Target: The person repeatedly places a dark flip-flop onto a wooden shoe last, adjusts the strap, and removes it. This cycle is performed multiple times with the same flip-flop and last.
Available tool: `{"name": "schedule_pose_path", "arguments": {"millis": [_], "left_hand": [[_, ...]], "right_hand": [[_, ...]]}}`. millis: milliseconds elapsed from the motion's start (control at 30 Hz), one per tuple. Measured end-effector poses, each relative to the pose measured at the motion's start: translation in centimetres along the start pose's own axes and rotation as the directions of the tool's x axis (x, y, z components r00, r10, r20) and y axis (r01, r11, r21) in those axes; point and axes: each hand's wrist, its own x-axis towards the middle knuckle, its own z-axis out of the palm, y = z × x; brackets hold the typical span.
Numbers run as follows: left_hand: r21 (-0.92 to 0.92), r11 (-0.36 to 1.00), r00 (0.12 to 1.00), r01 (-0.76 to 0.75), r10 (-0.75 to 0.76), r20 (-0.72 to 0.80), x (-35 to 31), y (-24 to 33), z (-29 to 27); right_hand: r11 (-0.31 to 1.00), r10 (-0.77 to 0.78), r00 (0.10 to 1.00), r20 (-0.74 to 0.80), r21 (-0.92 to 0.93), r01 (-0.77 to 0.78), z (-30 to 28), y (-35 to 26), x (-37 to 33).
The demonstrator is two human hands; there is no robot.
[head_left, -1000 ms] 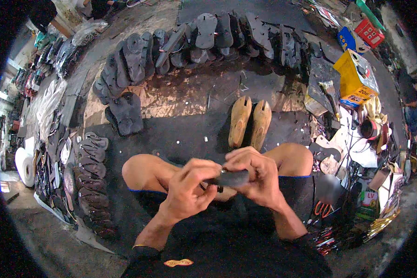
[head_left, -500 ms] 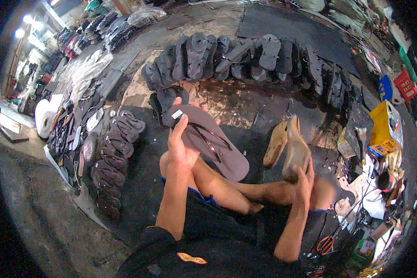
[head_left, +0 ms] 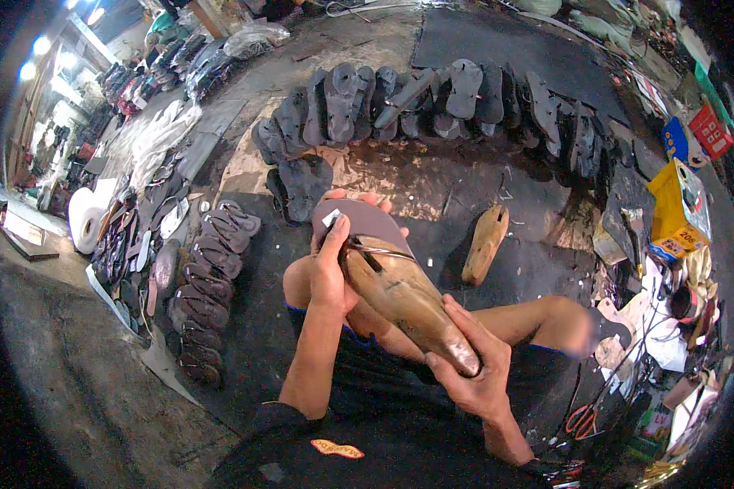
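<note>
A brown flip-flop with a small white sticker is gripped by my left hand, thumb on top and fingers around its far side. Over its footbed lies a worn wooden shoe last, its slotted front end against the shiny straps; one strap crosses over that end. Closed around the last's narrow, rounded end is my right hand. A second wooden last rests on the dark floor mat beyond my legs. The last covers most of the flip-flop's near part.
Dark soles stand in a long curved row across the far side. Strapped flip-flops line up at left, beside a heap of loose soles and a white roll. On the right are a yellow box, scraps and orange-handled scissors.
My right hand has lifted one last from beside the other and brought it left onto the flip-flop, its front end at the straps. The flip-flop stays in my left hand.
</note>
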Motion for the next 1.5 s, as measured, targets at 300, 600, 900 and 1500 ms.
{"name": "schedule_pose_path", "arguments": {"millis": [300,600,900,1500], "left_hand": [[-0.038,0.990,0.990,0.139,-0.138,0.004,-1.1,-2.8,0.4],[-0.120,0.833,0.823,0.541,-0.553,-0.131,-6.2,-6.0,-3.6],[0.075,0.784,0.760,0.616,-0.567,-0.316,-14.1,-2.5,-2.2],[0.520,0.715,0.856,0.467,-0.514,-0.063,-16.3,-1.5,0.8]], "right_hand": [[0.941,-0.274,0.949,-0.159,-0.250,0.229,3.1,2.0,0.3],[0.966,-0.141,0.980,-0.140,-0.237,0.105,4.0,5.5,-0.9],[0.879,0.394,0.903,0.168,0.217,-0.424,1.4,7.6,-5.7],[0.079,0.727,0.601,0.331,0.830,-0.553,4.2,2.8,-8.1]]}}
